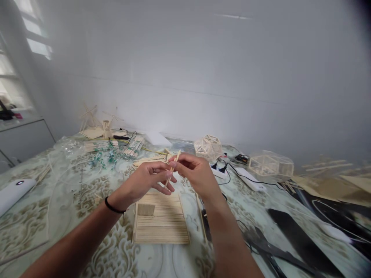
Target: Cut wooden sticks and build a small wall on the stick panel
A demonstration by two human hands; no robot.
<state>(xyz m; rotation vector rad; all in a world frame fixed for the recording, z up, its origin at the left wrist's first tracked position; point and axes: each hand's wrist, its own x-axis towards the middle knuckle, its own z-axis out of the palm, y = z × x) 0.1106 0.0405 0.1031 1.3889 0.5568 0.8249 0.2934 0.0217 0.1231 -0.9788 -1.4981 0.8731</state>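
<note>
Above the table, a thin wooden stick (pixel 177 156) slants between my two hands; whether it is one stick or two pressed together I cannot tell. Around its lower part are the fingers of my left hand (pixel 149 177), which has a black band on the wrist. My right hand (pixel 195 170) pinches the upper part between thumb and fingertips. Under the hands lies a flat panel of wooden sticks (pixel 162 229) set side by side. A small block of short sticks (pixel 146 210) rests near the panel's upper left.
Behind the hands lie loose sticks (pixel 153 159) and stick bundles (pixel 135 146). Stick-frame models (pixel 208 147) stand toward the wall. At right are a power strip (pixel 218 172), cables, a black phone-like slab (pixel 301 235) and scissors-like black tools (pixel 269 247). A white device (pixel 17 193) lies left.
</note>
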